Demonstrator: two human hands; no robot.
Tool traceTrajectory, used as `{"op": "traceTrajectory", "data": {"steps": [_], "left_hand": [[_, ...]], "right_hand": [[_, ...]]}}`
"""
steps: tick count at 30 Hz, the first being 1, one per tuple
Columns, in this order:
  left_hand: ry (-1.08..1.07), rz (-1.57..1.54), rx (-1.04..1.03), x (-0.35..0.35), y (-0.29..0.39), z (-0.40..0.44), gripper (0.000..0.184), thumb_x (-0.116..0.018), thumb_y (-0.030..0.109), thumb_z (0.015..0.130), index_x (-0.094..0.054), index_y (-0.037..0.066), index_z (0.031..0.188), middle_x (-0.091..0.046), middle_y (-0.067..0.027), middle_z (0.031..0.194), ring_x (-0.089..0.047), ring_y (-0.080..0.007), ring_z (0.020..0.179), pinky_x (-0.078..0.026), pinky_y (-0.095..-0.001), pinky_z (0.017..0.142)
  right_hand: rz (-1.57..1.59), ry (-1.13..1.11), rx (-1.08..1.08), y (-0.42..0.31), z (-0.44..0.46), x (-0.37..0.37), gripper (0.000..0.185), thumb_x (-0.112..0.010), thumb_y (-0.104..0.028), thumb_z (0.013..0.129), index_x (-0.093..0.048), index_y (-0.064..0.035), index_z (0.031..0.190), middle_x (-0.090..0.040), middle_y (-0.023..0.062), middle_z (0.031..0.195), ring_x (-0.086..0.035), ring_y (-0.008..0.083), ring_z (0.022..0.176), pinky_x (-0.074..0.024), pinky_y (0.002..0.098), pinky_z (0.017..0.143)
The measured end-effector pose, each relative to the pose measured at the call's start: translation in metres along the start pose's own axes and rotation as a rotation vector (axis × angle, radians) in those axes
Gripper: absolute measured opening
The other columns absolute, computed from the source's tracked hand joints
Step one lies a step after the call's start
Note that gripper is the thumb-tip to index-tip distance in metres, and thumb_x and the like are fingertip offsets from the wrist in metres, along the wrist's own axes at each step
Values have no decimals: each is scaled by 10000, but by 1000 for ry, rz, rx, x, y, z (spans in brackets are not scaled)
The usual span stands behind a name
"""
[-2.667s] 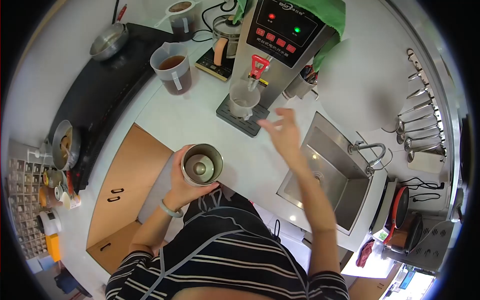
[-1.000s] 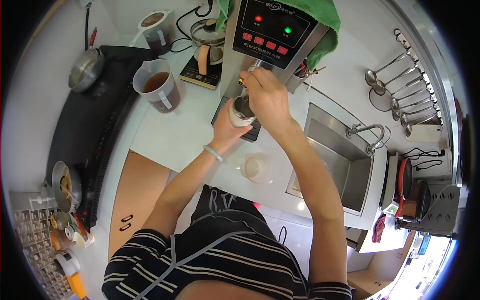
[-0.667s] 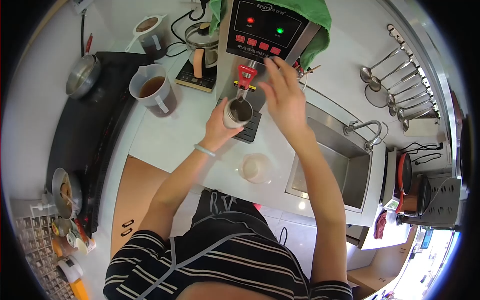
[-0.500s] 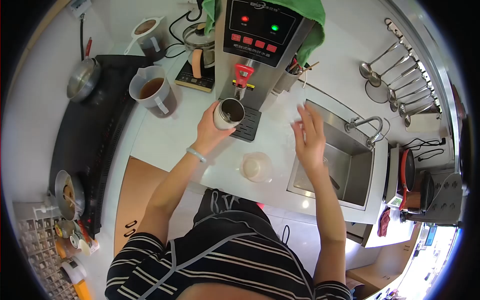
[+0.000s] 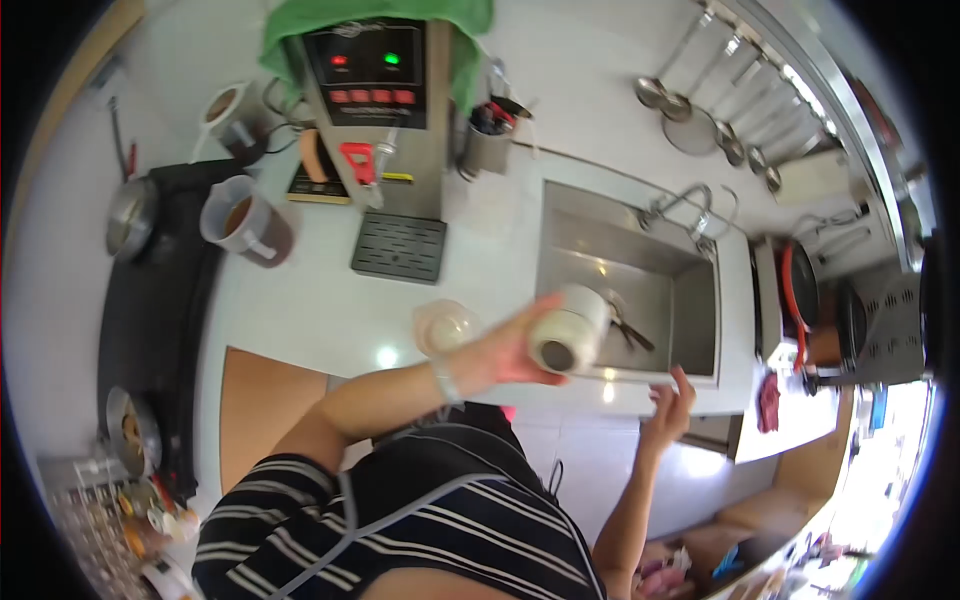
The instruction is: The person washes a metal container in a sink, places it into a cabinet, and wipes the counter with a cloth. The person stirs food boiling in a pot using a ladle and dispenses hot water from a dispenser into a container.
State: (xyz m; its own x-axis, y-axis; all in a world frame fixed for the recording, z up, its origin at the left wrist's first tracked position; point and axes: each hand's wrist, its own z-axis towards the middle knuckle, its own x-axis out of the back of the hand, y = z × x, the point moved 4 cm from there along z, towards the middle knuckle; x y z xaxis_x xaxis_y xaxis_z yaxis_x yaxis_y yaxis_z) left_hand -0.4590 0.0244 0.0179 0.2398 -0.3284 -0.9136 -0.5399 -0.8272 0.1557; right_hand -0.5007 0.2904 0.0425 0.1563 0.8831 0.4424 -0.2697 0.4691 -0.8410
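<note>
My left hand (image 5: 507,350) is wrapped around a cream insulated cup (image 5: 575,328) over the front edge of the sink (image 5: 640,280). The cup is tipped over: its base with a dark round patch faces me, and its mouth points away toward the basin, hidden. Whether liquid runs from it I cannot tell. My right hand (image 5: 668,408) hangs at the sink's front right edge, fingers apart and slightly curled, holding nothing. A translucent plastic cup (image 5: 446,326) stands on the counter behind my left forearm. A dark-handled utensil (image 5: 632,335) lies in the sink.
A hot-water dispenser (image 5: 385,150) with a red tap lever (image 5: 358,160) and slotted drip tray (image 5: 399,247) stands behind. To its left are a measuring jug (image 5: 247,222) of brown liquid and a black stovetop (image 5: 165,300). A faucet (image 5: 680,200) rises behind the sink; ladles (image 5: 650,92) hang above.
My left hand has carried the cream cup from under the dispenser tap rightward to the sink and tipped it over. My right hand has moved down and toward me. The view has shifted right.
</note>
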Motion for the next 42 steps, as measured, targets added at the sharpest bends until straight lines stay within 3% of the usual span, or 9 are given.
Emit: {"op": "traceTrajectory", "data": {"steps": [2,8,13,15,18,22,26,38,42], "left_hand": [[-114,-109,140,-10,-18,42,597,-644,617,771,-570,185,1177,-628,-93,1040,-640,-307,872,-570,-440,661],[-93,-168,94,-20,-23,47,667,-580,651,804,-540,135,1224,-626,-130,1070,-649,-309,883,-574,-392,629],[82,-12,-317,-16,10,-44,648,-601,558,834,-492,99,1278,-595,-142,1147,-625,-290,995,-559,-454,724],[46,289,-466,25,28,-81,656,-676,436,820,-449,48,1297,-572,-124,1191,-596,-256,1061,-521,-444,837],[510,776,-984,46,56,-168,779,-823,194,698,-385,16,1317,-552,-114,1207,-552,-191,1100,-451,-344,959],[896,873,-1249,102,54,-243,804,-812,118,705,-325,-9,1331,-521,-114,1200,-536,-177,1085,-467,-302,907],[1048,693,-1345,159,30,-280,743,-788,80,722,-337,4,1308,-519,-115,1193,-546,-197,1070,-473,-330,910],[957,733,-1270,166,16,-286,735,-773,82,715,-339,25,1306,-502,-106,1217,-520,-200,1123,-431,-351,963],[925,780,-1251,165,17,-285,864,-814,119,685,-286,8,1360,-475,-127,1265,-499,-219,1172,-412,-365,995]], "right_hand": [[14,39,32,-2,-1,11,307,-456,-6,936,-542,15,1229,-525,93,1103,-601,135,801,-499,254,696],[-66,25,66,-15,8,26,291,-448,-24,945,-559,12,1212,-538,96,1108,-603,138,802,-478,258,691],[76,-118,176,-29,37,-18,287,-504,2,921,-568,22,1200,-541,114,1141,-587,128,798,-491,247,710],[56,-181,328,-64,47,-50,274,-521,3,911,-580,29,1177,-561,121,1112,-584,143,789,-491,255,708],[-17,-253,631,-126,50,-100,262,-565,-6,887,-606,13,1145,-600,124,1033,-580,179,775,-495,279,698],[79,-539,530,-136,24,-166,268,-644,-107,866,-615,-38,1124,-618,129,1031,-617,228,791,-508,303,681],[-351,-1014,378,-63,-51,-228,560,-742,-275,789,-508,1,1217,-581,149,1071,-641,281,829,-527,366,670],[64,-854,108,-23,-96,-274,237,-688,-163,836,-535,18,828,-577,162,763,-588,286,621,-459,373,565],[32,-726,211,-64,-74,-282,213,-665,-120,861,-524,29,805,-611,131,673,-606,171,614,-462,300,560]]}}
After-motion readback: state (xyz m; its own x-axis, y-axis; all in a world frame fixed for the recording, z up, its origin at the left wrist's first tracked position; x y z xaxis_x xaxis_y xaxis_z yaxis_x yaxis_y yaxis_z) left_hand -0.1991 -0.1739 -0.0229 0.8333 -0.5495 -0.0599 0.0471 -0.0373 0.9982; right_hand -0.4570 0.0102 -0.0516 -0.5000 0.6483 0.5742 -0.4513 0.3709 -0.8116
